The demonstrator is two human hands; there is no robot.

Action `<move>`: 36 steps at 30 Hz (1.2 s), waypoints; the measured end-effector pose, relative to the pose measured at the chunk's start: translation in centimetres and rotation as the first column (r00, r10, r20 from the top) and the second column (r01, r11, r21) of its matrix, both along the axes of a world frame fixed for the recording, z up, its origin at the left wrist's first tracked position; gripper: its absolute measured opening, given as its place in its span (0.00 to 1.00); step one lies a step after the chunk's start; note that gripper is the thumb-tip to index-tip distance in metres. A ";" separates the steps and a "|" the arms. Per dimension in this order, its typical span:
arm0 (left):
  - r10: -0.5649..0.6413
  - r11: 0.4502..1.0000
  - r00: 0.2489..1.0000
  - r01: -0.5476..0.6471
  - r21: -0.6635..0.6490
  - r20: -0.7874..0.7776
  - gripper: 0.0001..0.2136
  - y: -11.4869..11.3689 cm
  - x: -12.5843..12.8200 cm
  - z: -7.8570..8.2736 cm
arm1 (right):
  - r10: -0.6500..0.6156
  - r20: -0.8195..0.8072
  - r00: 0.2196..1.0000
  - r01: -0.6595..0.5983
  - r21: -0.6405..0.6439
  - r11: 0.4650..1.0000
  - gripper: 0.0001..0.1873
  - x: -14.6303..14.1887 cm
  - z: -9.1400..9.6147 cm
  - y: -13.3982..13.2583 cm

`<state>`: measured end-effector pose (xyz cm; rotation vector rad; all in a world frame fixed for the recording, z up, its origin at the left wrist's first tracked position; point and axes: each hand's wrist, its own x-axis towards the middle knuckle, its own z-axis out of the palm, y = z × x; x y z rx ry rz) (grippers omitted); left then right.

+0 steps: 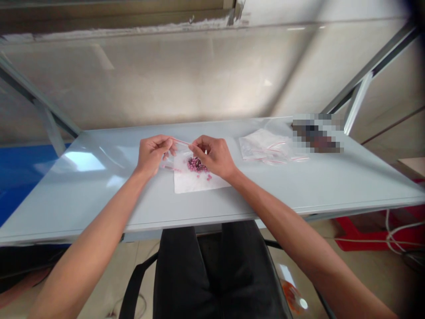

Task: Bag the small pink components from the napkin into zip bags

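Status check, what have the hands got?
Left hand, right hand pinching clear red-striped plastic zip bag. Round pink tablets on white paper sheet below. More clear zip bags to the right.

Bright soft light, faint shadows, white glare on the glossy tabletop (83, 161), bowed, darkened edges

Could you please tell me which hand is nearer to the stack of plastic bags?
Right: the right hand is left of the plastic bags; the left hand is farther left.
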<state>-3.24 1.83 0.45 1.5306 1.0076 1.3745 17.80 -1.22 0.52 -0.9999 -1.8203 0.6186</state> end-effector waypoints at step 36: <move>-0.047 0.998 0.997 0.045 -0.032 -0.062 0.13 -1.4 0.6 1.0 | -0.079 -0.024 0.997 0.079 0.021 0.997 0.23 0.3 0.6 0.3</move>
